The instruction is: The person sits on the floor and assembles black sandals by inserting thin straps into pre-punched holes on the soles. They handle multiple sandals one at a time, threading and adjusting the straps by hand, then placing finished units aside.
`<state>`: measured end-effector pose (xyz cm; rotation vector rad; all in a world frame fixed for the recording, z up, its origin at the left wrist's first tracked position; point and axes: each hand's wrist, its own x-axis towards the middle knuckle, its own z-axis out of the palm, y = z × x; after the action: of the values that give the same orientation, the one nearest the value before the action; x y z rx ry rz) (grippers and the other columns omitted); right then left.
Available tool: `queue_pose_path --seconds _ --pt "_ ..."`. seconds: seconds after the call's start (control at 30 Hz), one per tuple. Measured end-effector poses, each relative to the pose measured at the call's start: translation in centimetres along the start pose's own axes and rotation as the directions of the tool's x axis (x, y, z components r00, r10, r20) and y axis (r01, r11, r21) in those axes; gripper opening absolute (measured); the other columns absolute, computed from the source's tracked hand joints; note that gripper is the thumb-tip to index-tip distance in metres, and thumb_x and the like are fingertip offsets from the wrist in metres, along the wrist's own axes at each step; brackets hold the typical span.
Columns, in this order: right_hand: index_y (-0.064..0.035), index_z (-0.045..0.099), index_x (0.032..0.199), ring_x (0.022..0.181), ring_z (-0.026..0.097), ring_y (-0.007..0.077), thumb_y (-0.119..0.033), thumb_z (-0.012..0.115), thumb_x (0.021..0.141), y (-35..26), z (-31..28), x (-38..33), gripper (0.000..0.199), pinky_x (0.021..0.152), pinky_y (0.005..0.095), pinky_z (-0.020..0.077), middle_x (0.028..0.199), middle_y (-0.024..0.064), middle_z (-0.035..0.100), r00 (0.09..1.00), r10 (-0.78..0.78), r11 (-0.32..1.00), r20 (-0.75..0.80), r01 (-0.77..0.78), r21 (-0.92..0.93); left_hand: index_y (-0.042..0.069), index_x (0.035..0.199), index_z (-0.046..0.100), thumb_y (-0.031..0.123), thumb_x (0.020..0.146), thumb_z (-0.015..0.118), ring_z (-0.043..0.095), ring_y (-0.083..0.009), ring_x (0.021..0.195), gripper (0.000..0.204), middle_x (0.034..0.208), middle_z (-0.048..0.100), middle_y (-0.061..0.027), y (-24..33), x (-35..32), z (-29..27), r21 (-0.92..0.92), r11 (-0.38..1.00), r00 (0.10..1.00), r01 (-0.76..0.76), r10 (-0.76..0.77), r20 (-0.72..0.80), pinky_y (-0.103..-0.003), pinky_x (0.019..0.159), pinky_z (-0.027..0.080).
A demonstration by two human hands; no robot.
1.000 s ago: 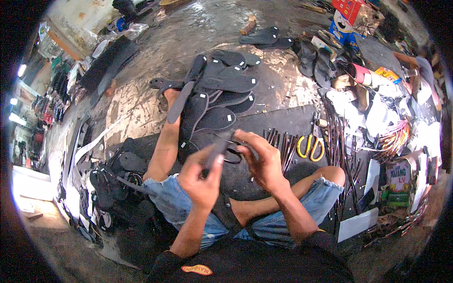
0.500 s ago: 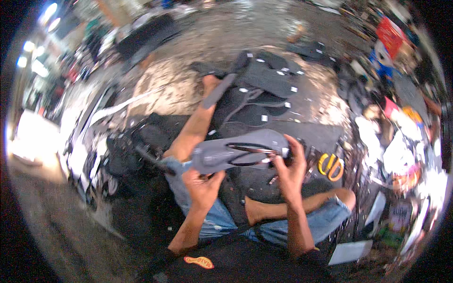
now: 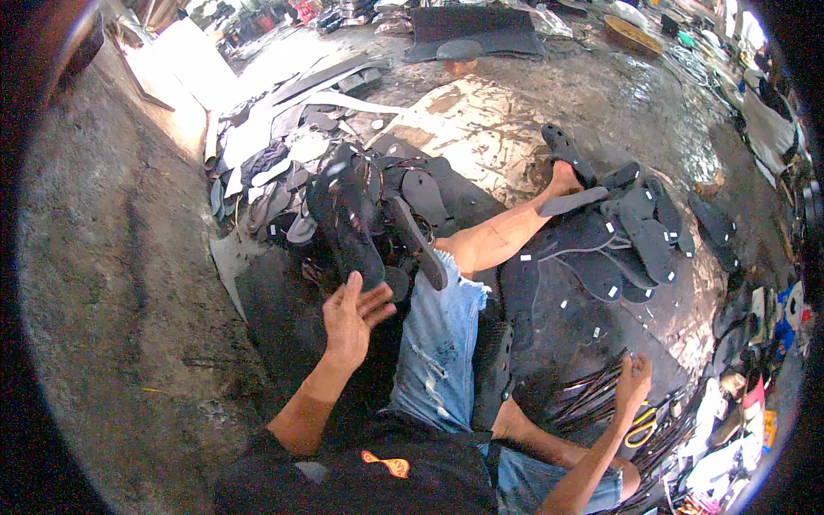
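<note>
My left hand [image 3: 348, 322] has its fingers spread beside the heel end of a dark flip-flop [image 3: 356, 245], which stands against a pile at my left. Its thumb reaches up to that end; whether it touches is unclear. Another flip-flop [image 3: 416, 243] leans on the same pile, near my knee. At the right, my right hand [image 3: 633, 382] is closed, its fingers curled over the end of a bundle of thin dark straps [image 3: 588, 396]. What those fingers hold, if anything, is too small to make out. Yellow-handled scissors [image 3: 641, 427] lie just below that hand.
Dark soles [image 3: 644, 232] with small white tags lie spread ahead, right of my outstretched leg. Grey and white offcuts [image 3: 287, 150] are heaped at the far left. A brown-topped stool or block [image 3: 461, 56] stands at the back. Mixed scraps [image 3: 717, 429] crowd the right side.
Both hands held a grey flip-flop before; now they are apart. My left hand is out by the pile and my right hand by the straps. The view has swung left.
</note>
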<state>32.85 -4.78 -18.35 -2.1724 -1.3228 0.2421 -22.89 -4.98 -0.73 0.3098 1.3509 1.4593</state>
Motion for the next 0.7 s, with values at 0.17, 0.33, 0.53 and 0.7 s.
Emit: queue_pose_path --seconds 0.17,0.33,0.53,0.7 --pt "-0.0032 0.069 0.115 0.104 0.073 0.0450 -0.043 0.082 0.097 0.0 1.3 -2.1 0.045 0.087 0.0562 0.0548 0.109 0.0227 0.077 0.982 0.188 0.897 -0.036 -0.186 -0.400 -0.001 0.143 0.053 0.038 0.087 0.092 0.068 -0.0333 0.092 0.079 0.114 0.067 -0.0163 -4.7 1.7 3.3 0.730 0.377 0.729 -0.570 0.643 0.237 -0.046 0.082 0.058" --pt "-0.0019 0.076 0.112 0.088 0.077 0.0410 -0.034 0.088 0.090 3.3 3.5 -2.0 0.041 0.079 0.0532 0.0587 0.096 0.0195 0.080 0.995 0.011 0.960 -0.102 -0.039 -0.276 0.003 0.156 0.044 0.030 0.079 0.092 0.061 -0.0475 0.124 0.094 0.140 0.056 -0.0269 -2.4 7.8 9.7 0.874 0.152 0.650 -0.461 0.729 0.216 -0.058 0.106 0.051" --pt "-0.0019 0.075 0.111 0.090 0.076 0.0420 -0.024 0.077 0.086 -1.0 1.3 -2.6 0.034 0.084 0.0533 0.0587 0.099 0.0196 0.079 0.978 0.204 0.948 0.040 -0.187 -0.256 -0.003 0.130 0.074 -0.001 0.085 0.068 0.080 -0.0278 0.104 0.046 0.119 0.083 -0.0132 2.4 8.0 -5.4 0.743 0.368 0.653 -0.559 0.747 0.122 -0.035 0.094 0.061" --pt "0.0002 0.073 0.111 0.088 0.075 0.0402 -0.021 0.077 0.089 1.8 3.7 -2.9 0.031 0.080 0.0536 0.0566 0.098 0.0216 0.077 0.991 -0.028 0.969 -0.129 -0.005 -0.248 -0.002 0.141 0.069 -0.007 0.092 0.061 0.071 -0.0262 0.123 0.050 0.137 0.074 -0.0151 4.1 5.4 -15.3 0.734 0.494 0.617 -0.465 0.776 -0.132 -0.037 0.108 0.053"
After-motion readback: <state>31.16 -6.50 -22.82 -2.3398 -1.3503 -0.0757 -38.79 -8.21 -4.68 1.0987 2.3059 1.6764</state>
